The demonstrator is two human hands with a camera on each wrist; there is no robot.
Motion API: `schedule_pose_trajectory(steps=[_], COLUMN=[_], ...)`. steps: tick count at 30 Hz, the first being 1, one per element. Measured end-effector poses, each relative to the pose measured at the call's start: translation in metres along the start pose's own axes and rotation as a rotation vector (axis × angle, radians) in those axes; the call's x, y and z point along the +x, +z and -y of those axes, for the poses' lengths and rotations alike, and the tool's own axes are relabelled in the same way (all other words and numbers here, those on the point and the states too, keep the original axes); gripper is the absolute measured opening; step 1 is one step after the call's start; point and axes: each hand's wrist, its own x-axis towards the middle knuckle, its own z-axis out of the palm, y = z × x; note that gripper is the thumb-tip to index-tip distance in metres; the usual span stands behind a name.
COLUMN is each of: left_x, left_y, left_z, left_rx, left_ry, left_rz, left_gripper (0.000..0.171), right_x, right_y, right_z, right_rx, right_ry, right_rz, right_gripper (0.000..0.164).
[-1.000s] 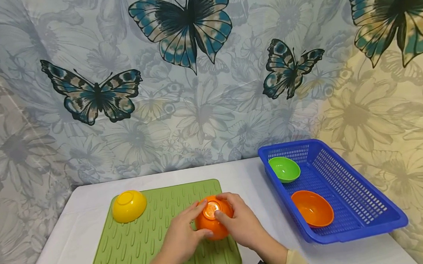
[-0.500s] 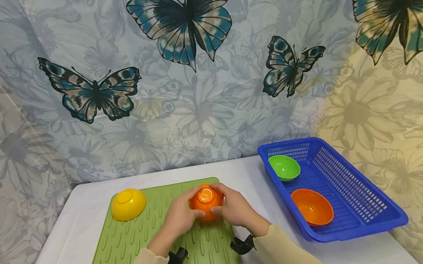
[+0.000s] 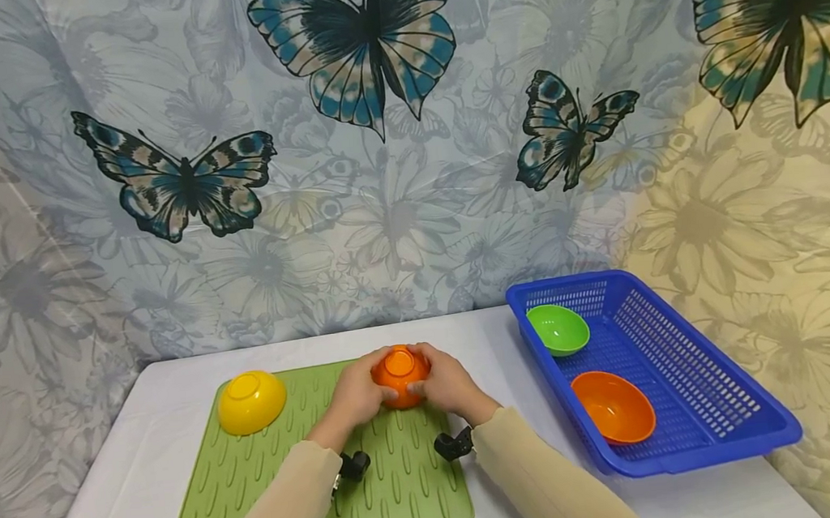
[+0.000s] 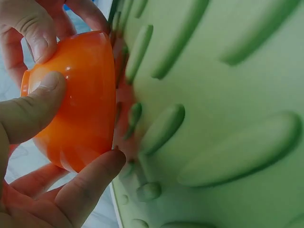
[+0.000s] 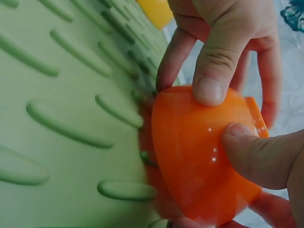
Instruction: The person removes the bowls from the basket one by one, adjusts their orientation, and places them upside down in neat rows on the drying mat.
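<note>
An upside-down orange bowl (image 3: 401, 378) is at the far right part of the green ridged mat (image 3: 404, 496). My left hand (image 3: 355, 392) grips its left side, thumb toward me. From the opposite side my right hand (image 3: 455, 379) holds it likewise, fingers round the wall. In the left wrist view the orange bowl (image 4: 88, 99) has its rim facing the mat, very close to it; whether all of the rim touches I cannot tell. The right wrist view shows both thumbs on the wall of the bowl (image 5: 194, 152).
A yellow bowl (image 3: 251, 404) lies upside down at the mat's far left corner. On the right of the white table (image 3: 480, 343) stands a blue basket (image 3: 737, 443). Inside it are a green bowl (image 3: 558, 331) and another orange bowl (image 3: 613, 408), both upright. A butterfly-print cloth (image 3: 398, 236) hangs behind.
Both hands have moved the orange bowl away from me, toward the mat's far edge and slightly left. My thumbs have shifted down from near its base to its near wall.
</note>
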Motion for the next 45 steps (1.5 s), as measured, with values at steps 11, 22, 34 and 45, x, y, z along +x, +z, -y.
schedule_pose_trajectory(steps=[11,22,34,45], left_x=[0.011,0.012,0.013,0.014], left_y=[0.001,0.002,0.002,0.003], left_z=[0.004,0.005,0.001,0.005], left_rx=[0.055,0.087,0.109,0.1], left_ry=[-0.018,-0.026,-0.04,-0.039], left_rz=[0.035,0.055,0.068,0.061], left_gripper=[0.071,0.07,0.07,0.069], right_x=[0.011,0.016,0.014,0.015], right_y=[0.001,0.003,0.004,0.003], right_z=[-0.004,-0.006,-0.003,-0.005], right_rx=[-0.022,-0.043,-0.086,-0.08], right_ry=[0.039,0.049,0.052,0.045], right_rz=[0.018,0.027,0.01,0.008], right_gripper=[0.062,0.061,0.062,0.062])
